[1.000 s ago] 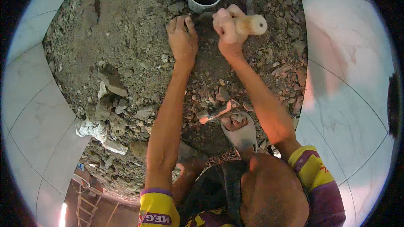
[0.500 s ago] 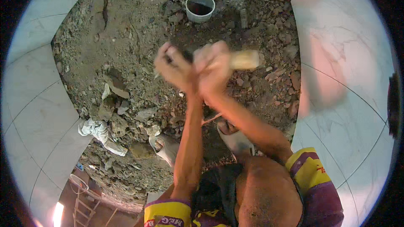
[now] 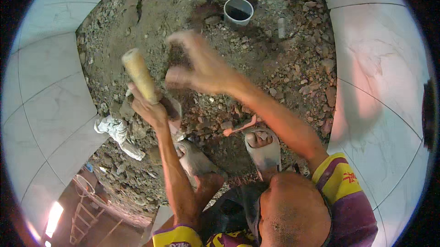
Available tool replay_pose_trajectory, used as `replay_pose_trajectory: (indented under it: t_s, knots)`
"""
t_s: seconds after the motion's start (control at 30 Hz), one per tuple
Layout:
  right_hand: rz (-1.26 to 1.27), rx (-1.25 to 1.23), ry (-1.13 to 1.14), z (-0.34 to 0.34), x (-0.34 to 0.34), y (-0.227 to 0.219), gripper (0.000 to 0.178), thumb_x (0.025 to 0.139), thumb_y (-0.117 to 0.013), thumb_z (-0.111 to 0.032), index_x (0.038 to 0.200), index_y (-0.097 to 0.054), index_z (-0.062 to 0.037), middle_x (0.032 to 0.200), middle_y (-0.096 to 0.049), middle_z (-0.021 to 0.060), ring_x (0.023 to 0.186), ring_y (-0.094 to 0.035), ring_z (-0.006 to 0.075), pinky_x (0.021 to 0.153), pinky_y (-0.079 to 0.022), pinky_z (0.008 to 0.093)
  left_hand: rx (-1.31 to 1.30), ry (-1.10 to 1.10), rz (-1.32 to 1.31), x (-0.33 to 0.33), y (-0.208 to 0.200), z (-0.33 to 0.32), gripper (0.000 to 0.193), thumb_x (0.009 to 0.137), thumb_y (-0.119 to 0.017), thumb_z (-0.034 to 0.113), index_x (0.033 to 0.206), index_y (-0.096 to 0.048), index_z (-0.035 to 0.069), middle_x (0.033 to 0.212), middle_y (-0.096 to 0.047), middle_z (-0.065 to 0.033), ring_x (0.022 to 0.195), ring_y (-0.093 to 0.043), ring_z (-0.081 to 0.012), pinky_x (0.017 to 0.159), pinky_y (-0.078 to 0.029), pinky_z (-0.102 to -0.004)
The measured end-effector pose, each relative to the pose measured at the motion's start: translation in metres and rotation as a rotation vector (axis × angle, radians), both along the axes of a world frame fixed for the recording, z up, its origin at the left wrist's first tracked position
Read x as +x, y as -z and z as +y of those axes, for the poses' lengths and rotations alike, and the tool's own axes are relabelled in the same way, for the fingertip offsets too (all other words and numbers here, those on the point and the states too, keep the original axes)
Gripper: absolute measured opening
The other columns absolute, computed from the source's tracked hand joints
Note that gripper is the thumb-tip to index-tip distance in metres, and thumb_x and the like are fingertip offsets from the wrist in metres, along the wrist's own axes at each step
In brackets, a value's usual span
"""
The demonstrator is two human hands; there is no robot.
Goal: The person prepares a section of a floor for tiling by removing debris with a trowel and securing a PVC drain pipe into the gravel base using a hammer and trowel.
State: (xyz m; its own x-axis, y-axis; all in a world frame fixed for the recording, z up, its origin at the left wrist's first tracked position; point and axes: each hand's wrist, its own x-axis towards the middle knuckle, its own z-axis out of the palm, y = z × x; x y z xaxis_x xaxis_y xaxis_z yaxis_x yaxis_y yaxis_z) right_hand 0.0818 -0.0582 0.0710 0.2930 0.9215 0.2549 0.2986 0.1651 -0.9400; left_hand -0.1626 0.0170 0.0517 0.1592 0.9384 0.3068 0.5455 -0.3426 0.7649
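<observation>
My left hand is closed around the lower end of a pale, thick wooden cylinder, like a tool handle, which points up and away to the left. Beside that hand is a grey flat piece; whether it joins the cylinder I cannot tell. My right hand reaches left over the soil, blurred, its thumb and fingers wide apart with nothing held. Dark soil shows in the gap between them. Beyond it, a white plastic bucket stands upright, dark inside.
Broken stones and soil cover the ground around my sandalled feet. Pale tiles border it on the left and right. A crumpled white cloth lies at the left; a wooden ladder shows at lower left.
My hands were close together, with the cylinder in my right hand. Now my left hand holds it, lower and to the left. My right hand has opened and moved left. The view has shifted.
</observation>
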Motion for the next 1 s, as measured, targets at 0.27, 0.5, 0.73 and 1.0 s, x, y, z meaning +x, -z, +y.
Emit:
replay_pose_trajectory:
  t_s: [0.27, 0.5, 0.73, 1.0]
  knots:
    - [-0.784, -0.3, 0.43, 0.028, 0.075, 0.172, 0.048, 0.103, -0.061, -0.021, 0.14, -0.048, 0.007, 0.138, -0.051, 0.0282, 0.125, -0.057, 0.0476, 0.102, -0.054, 0.0532, -0.255, 0.061, 0.008, -0.047, -0.088, 0.077, 0.028, 0.107, -0.055, 0.033, 0.098, -0.06, 0.008, 0.078, -0.051, 0.002, 0.073, -0.053, -0.0117, 0.064, -0.042, -0.0264]
    - [-0.692, -0.696, 0.315, -0.001, 0.042, 0.149, 0.048, 0.099, -0.068, -0.04, 0.125, -0.052, -0.0019, 0.118, -0.064, 0.0231, 0.114, -0.064, 0.0432, 0.084, -0.06, 0.0525, -0.288, 0.178, 0.186, -0.099, -0.142, 0.098, 0.051, 0.103, -0.056, 0.059, 0.086, -0.056, 0.011, 0.073, -0.048, 0.0043, 0.064, -0.044, -0.0093, 0.058, -0.035, -0.0279]
    - [-0.634, -0.662, 0.406, 0.0, 0.044, 0.149, 0.055, 0.094, -0.075, -0.049, 0.122, -0.06, -0.004, 0.11, -0.073, 0.0221, 0.099, -0.072, 0.0433, 0.078, -0.063, 0.0512, -0.147, 0.338, 0.283, -0.067, -0.13, 0.062, 0.051, 0.098, -0.067, 0.053, 0.089, -0.068, 0.004, 0.073, -0.061, 0.0012, 0.066, -0.054, -0.0105, 0.058, -0.043, -0.0305]
    - [-0.518, -0.698, 0.361, -0.009, 0.064, 0.145, 0.069, 0.095, -0.072, -0.054, 0.14, -0.06, -0.0033, 0.121, -0.072, 0.0254, 0.106, -0.071, 0.049, 0.094, -0.057, 0.0586, -0.252, 0.271, 0.37, 0.003, -0.153, 0.035, 0.067, 0.114, -0.051, 0.051, 0.074, -0.067, 0.0, 0.061, -0.058, -0.0035, 0.059, -0.049, -0.0109, 0.054, -0.04, -0.0351]
